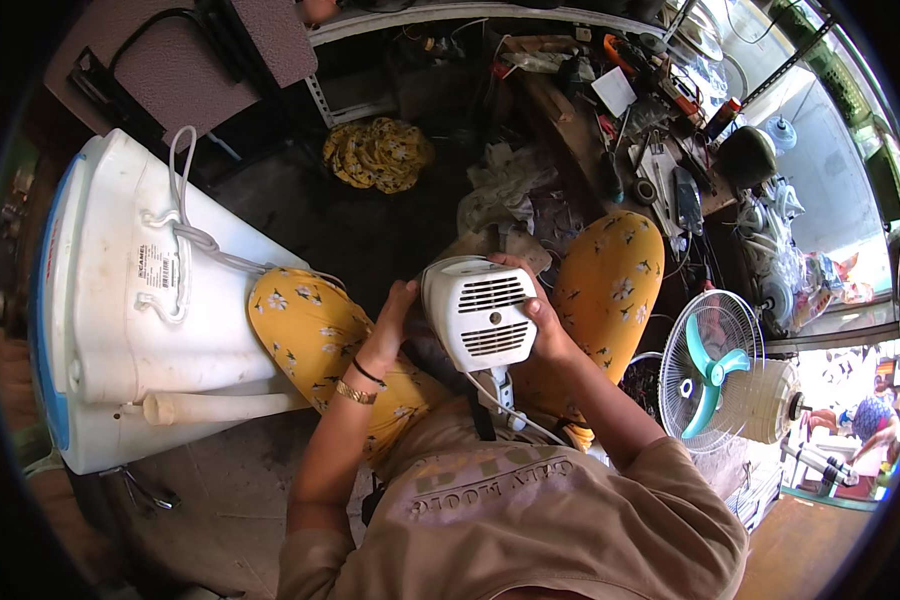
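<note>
A white fan motor housing with slotted vents and a screw at its centre is held up over my lap, between my knees. My left hand presses against its left side, and my right hand wraps its right side, thumb near the vents. Below the housing, a grey metal neck bracket and a white cord hang toward my lap. The far side of the housing, and most of my left fingers, are hidden.
To the left, a large white appliance body lies tilted, with a looped grey cord and a pale hose. A caged fan with teal blades stands right. Tools crowd a workbench; patterned yellow cloth lies ahead.
</note>
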Tool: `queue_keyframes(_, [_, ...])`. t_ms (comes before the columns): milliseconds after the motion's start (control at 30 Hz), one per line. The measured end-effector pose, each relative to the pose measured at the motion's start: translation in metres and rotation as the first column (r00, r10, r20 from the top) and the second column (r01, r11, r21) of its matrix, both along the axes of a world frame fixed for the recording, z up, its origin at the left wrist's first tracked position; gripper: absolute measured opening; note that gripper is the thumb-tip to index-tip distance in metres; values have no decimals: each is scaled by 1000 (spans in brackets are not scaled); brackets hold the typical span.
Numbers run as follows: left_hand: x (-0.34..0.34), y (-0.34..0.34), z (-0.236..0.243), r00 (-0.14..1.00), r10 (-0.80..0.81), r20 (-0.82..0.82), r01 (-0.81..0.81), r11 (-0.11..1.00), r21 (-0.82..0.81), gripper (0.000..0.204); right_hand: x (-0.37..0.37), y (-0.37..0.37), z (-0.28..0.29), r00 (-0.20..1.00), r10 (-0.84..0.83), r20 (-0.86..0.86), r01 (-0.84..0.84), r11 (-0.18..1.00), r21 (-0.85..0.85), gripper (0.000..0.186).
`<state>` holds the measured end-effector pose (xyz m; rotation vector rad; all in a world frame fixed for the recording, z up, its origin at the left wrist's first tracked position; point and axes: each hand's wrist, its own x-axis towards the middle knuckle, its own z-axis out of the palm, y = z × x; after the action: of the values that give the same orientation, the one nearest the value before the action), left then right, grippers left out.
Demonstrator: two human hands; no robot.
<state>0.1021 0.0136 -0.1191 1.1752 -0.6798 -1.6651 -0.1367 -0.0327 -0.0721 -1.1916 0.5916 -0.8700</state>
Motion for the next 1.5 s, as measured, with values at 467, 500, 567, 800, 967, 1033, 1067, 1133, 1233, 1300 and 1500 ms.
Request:
queue_keyframes(467, [2, -88, 43, 808, -580, 105, 584, 812, -12, 46, 23, 2, 18, 913, -176, -368, 78, 961, -266, 69])
queue_keyframes(500, [2, -89, 37, 802, -586, 112, 592, 805, -30, 48, 22, 1, 16, 918, -172, -356, 77, 961, -265, 71])
queue_keyframes(567, [2, -90, 30, 780, -609, 140, 621, 782, -54, 50, 21, 1, 11, 928, -162, -335, 73, 962, -263, 74])
queue_keyframes(800, [7, -95, 36, 640, -692, 334, 742, 669, -34, 59, 18, 2, -4, 965, -81, -250, 47, 989, -137, 90])
queue_keyframes(967, [11, -91, 42, 612, -685, 395, 745, 667, 2, 54, 21, 3, -6, 978, -25, -207, 9, 997, -80, 96])
queue_keyframes(1033, [6, -95, 61, 543, -691, 477, 765, 641, 58, 53, 21, 3, 0, 980, -3, -197, -11, 998, -67, 97])
queue_keyframes(1067, [4, -96, 68, 505, -690, 518, 772, 630, 85, 53, 22, 3, 6, 981, 12, -193, -25, 997, -67, 97])
queue_keyframes(1133, [0, -91, 56, 646, -640, 417, 713, 701, -28, 52, 23, 3, 6, 985, 23, -173, -34, 997, -63, 100])
queue_keyframes(1233, [-7, -82, 46, 789, -562, 248, 604, 784, -143, 52, 19, 4, 5, 979, 79, -188, -88, 995, -42, 106])
queue_keyframes(1300, [-6, -84, 54, 735, -648, 201, 671, 738, -72, 53, 22, 10, 8, 986, 30, -166, -37, 999, -38, 109])
queue_keyframes(1500, [-7, -75, 51, 717, -608, 340, 680, 716, -155, 53, 8, 19, 5, 984, 58, -166, -83, 986, -147, 118])
